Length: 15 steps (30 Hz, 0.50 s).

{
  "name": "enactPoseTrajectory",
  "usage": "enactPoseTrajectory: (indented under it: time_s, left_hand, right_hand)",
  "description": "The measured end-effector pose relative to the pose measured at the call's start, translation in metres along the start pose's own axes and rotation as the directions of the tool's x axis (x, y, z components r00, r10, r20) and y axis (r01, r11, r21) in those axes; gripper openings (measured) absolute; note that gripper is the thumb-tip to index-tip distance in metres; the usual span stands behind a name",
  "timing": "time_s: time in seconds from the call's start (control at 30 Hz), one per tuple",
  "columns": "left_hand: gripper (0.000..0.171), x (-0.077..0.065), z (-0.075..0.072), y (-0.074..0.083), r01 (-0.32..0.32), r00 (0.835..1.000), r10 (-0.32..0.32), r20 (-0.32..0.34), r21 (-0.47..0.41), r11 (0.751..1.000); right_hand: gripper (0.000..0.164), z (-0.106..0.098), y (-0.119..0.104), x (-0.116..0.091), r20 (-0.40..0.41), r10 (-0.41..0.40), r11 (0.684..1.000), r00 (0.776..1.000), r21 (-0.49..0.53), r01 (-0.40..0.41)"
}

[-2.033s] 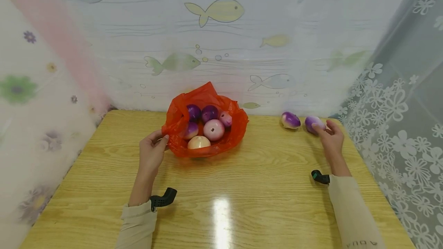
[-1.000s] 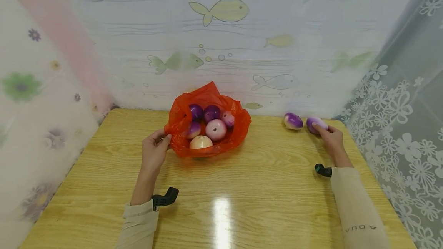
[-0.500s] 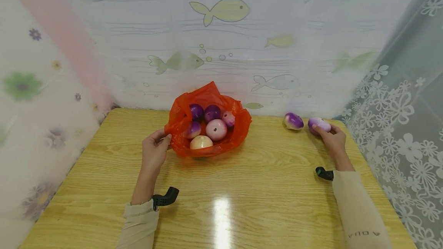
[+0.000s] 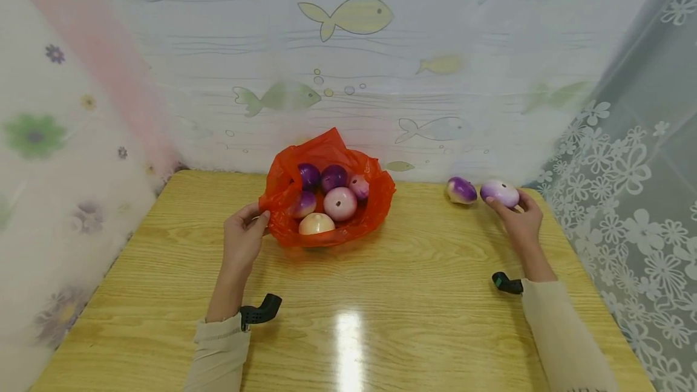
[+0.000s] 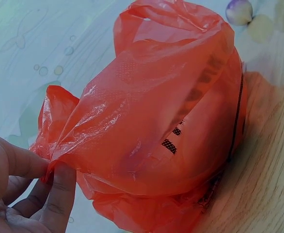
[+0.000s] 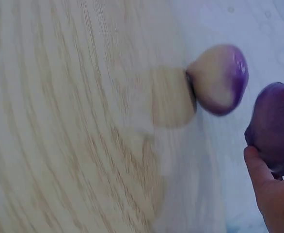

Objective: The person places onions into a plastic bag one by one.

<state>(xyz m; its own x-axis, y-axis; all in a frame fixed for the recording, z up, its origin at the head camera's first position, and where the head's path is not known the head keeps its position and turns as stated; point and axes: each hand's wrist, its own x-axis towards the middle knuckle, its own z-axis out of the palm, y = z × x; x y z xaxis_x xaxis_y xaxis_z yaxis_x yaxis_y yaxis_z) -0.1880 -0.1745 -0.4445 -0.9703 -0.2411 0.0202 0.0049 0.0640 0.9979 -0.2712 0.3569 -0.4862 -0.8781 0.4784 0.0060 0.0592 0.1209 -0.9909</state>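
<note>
1. Right hand [image 4: 520, 218] at about 2 o'clock on the table [image 4: 414, 295], fingers curled round a smooth, rounded purple-and-white onion [image 4: 500, 193], thumb one side, fingertips the other. From the wrist view it shows deep purple and glossy; whether it sits on the wood or just above, I can't tell.
2. Just beside it, toward 9 o'clock, a second onion [image 4: 460, 190] lies on the wood, purple cap, pale tapered end, not touching the held one.
3. Left hand [image 4: 243, 238] pinches the crinkly rim of a thin red bag [image 4: 376, 210], thumb and forefinger closed on a gathered fold of shiny plastic.
4. The bag lies open at 12 o'clock of the table, near the back edge, with rounded onions inside: two dark purple at the back, a pink one in the middle, a cream one in front, two purple-and-white ones at the sides.
5. The table is light yellow wood grain, glossy, with a glare streak at 6 o'clock.
6. Behind it hangs a pale fish-print sheet [image 4: 348, 65]; a white floral lace curtain [image 4: 626, 186] at 3 o'clock.
</note>
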Motion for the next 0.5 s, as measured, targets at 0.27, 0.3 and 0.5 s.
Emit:
enactPoseTrajectory:
  time_s: [0.27,0.3,0.5]
  left_hand:
    - [0.030,0.000,0.001,0.000,-0.001,1.000,0.001,-0.002,0.003,1.000]
    - [0.030,0.001,0.001,0.000,0.000,1.000,0.000,-0.003,0.004,1.000]
    - [0.030,0.001,0.002,-0.001,-0.010,1.000,0.010,-0.002,0.002,1.000]
  right_hand:
    - [0.072,0.014,-0.011,-0.023,0.045,-0.082,0.988,0.996,0.136,0.076]
    - [0.072,0.016,-0.013,-0.027,0.057,-0.090,0.988,0.994,0.135,0.082]
    - [0.068,0.025,-0.024,-0.051,0.144,-0.153,0.974,0.978,0.192,0.124]
